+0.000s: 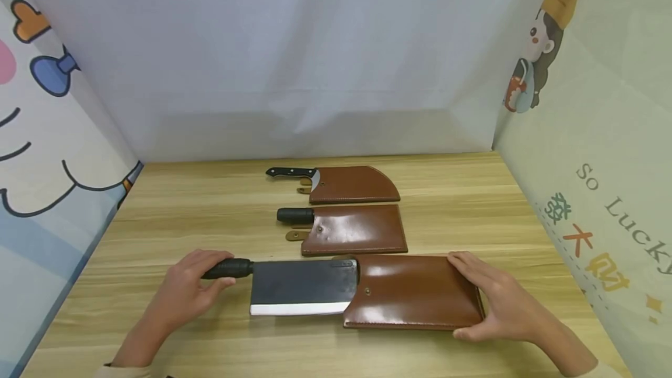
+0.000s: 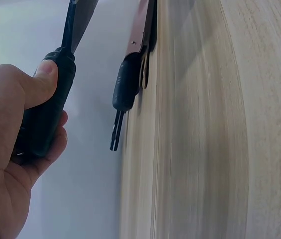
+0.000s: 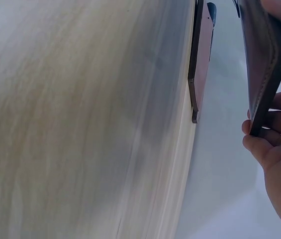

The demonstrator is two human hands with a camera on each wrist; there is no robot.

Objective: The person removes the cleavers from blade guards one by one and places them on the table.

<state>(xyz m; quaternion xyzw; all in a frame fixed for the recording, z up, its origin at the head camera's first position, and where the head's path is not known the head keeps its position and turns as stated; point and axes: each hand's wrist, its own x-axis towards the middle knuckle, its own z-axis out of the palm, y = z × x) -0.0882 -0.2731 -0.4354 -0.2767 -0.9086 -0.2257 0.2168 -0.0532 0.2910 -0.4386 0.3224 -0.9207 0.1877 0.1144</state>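
Observation:
My left hand [image 1: 184,287] grips the black handle [image 2: 55,99] of a cleaver [image 1: 301,284], thumb laid along it. The broad dark blade has a bright lower edge and points right. Its far end meets the mouth of a brown leather sheath [image 1: 415,293]; how much of the blade is inside cannot be told. My right hand [image 1: 501,302] holds that sheath by its right end, thumb at the lower corner and fingers at the upper one. In the right wrist view, the sheath's stitched edge [image 3: 272,64] lies between thumb and fingers.
Behind the cleaver, a sheathed cleaver with a black handle [image 1: 295,215] lies on the wooden table [image 1: 157,226]. Farther back lies a knife with a riveted black handle [image 1: 291,172] in a rounded brown sheath [image 1: 357,184]. Pale cloth walls [image 1: 315,57] enclose the table's back and sides.

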